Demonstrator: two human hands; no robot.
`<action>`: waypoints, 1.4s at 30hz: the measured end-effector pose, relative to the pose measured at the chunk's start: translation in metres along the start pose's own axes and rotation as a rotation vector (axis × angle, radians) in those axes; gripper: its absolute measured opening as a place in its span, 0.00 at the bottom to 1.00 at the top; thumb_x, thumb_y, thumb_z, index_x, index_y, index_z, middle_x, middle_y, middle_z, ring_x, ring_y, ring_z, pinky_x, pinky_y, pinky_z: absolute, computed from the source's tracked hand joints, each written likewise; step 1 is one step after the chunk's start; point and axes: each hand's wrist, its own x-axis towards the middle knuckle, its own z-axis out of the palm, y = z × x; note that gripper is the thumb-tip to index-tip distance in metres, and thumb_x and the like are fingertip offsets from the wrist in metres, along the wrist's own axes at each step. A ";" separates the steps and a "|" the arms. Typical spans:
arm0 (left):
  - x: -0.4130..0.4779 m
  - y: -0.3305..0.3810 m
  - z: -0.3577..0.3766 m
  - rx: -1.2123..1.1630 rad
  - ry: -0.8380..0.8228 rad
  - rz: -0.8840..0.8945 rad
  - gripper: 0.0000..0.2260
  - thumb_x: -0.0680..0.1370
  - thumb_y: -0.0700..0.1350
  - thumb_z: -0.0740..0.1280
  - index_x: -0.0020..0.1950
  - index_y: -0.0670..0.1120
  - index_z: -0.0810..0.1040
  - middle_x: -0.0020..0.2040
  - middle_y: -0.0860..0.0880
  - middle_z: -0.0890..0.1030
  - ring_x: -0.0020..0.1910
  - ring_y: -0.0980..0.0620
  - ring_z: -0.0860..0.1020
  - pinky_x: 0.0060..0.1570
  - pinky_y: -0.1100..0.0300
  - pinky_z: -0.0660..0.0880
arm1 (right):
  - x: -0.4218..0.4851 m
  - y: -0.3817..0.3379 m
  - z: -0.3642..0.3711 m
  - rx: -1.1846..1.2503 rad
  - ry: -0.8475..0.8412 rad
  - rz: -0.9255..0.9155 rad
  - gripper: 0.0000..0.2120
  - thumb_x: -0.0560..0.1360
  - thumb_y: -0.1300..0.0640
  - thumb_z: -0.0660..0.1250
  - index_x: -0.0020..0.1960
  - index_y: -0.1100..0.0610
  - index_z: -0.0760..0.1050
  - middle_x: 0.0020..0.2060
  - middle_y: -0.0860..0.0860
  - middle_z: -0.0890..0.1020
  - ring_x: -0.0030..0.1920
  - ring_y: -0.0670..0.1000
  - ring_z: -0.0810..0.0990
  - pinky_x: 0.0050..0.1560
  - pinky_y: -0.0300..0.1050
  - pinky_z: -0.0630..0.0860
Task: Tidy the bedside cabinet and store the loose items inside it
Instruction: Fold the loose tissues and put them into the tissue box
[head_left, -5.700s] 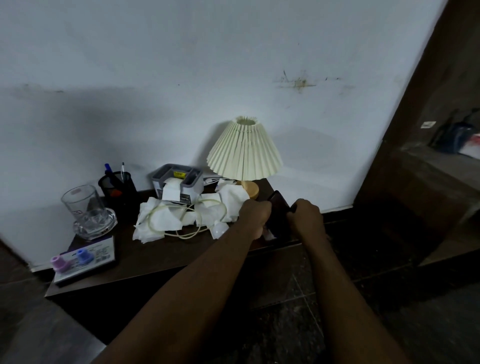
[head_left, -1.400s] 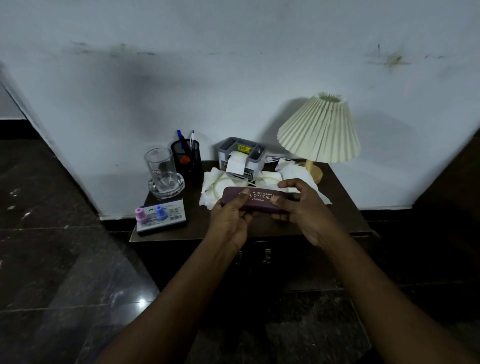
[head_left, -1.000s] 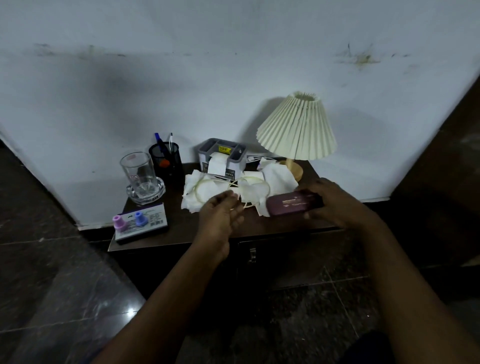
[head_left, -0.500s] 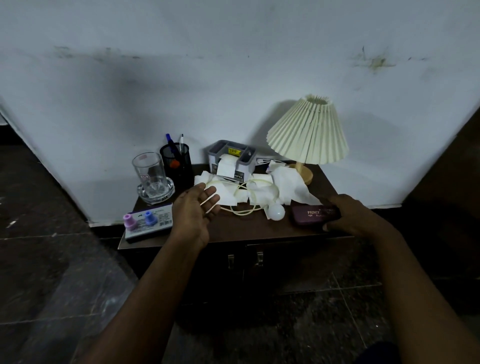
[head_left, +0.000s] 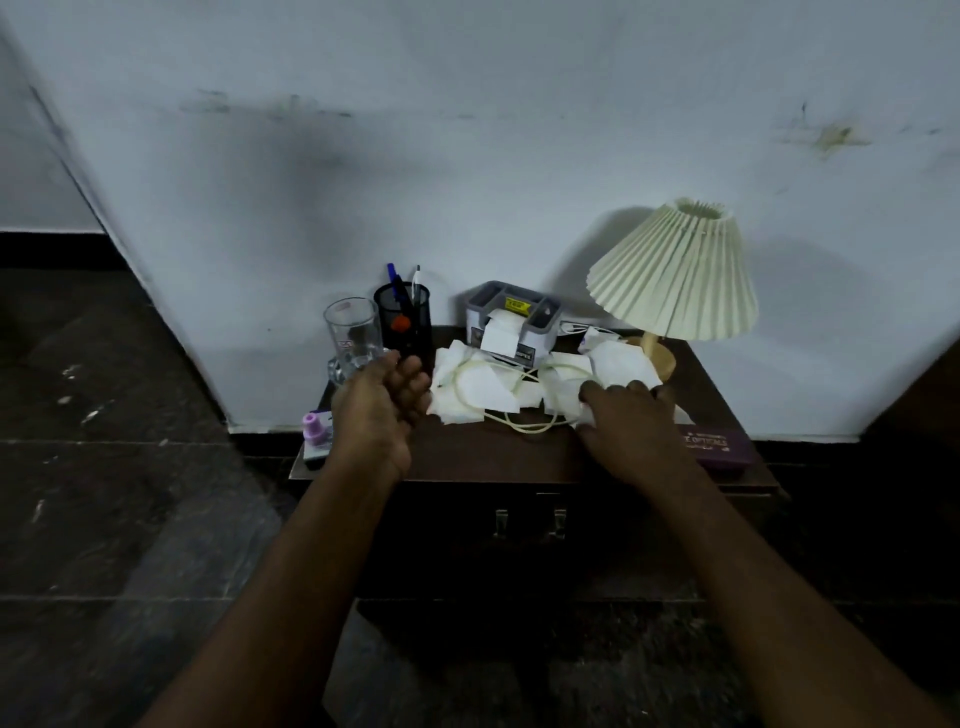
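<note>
Hidden or unclear:
- The left hand (head_left: 382, 410) covers most of the flat box (head_left: 317, 434) at the left front corner of the cabinet (head_left: 493, 457). One purple cap and a strip of the box show.
- The same hand hides the foot of the glass (head_left: 353, 332).
- The right wrist hides the left end of the purple case (head_left: 717, 447). The print on its lid is blurred.
- The cabinet front is dark, and only two handles (head_left: 530, 522) can be made out.

Hands:
- Left hand: released, fingers loosely curled, holding nothing. It hangs just left of the tissues (head_left: 483, 387).
- Right hand (head_left: 628, 421): palm down on the right end of the tissues. Whether the fingers pinch the paper cannot be told.

Task items:
- The tissues lie across the middle of the top, with a pale cord (head_left: 524, 427) looped over them.
- The case lies at the right front corner, just right of the right hand.
</note>
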 end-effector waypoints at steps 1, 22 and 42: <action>0.001 0.008 -0.006 -0.009 0.013 0.016 0.10 0.82 0.45 0.66 0.60 0.43 0.82 0.48 0.47 0.88 0.46 0.49 0.85 0.45 0.54 0.82 | 0.000 -0.011 -0.005 0.047 0.069 0.000 0.19 0.77 0.46 0.64 0.66 0.50 0.73 0.53 0.53 0.83 0.57 0.60 0.79 0.57 0.57 0.69; 0.012 -0.003 -0.010 0.088 -0.056 0.077 0.06 0.82 0.41 0.65 0.54 0.41 0.81 0.44 0.42 0.85 0.38 0.48 0.82 0.41 0.55 0.80 | 0.041 -0.067 0.014 0.369 0.101 0.021 0.18 0.80 0.48 0.63 0.67 0.53 0.73 0.56 0.58 0.81 0.57 0.62 0.78 0.52 0.55 0.77; 0.029 -0.016 0.008 -0.137 -0.100 -0.025 0.08 0.82 0.39 0.66 0.58 0.38 0.80 0.50 0.40 0.85 0.48 0.45 0.84 0.48 0.54 0.82 | 0.044 -0.028 0.017 0.521 0.224 -0.212 0.06 0.78 0.63 0.65 0.52 0.56 0.78 0.47 0.53 0.81 0.48 0.56 0.78 0.49 0.53 0.74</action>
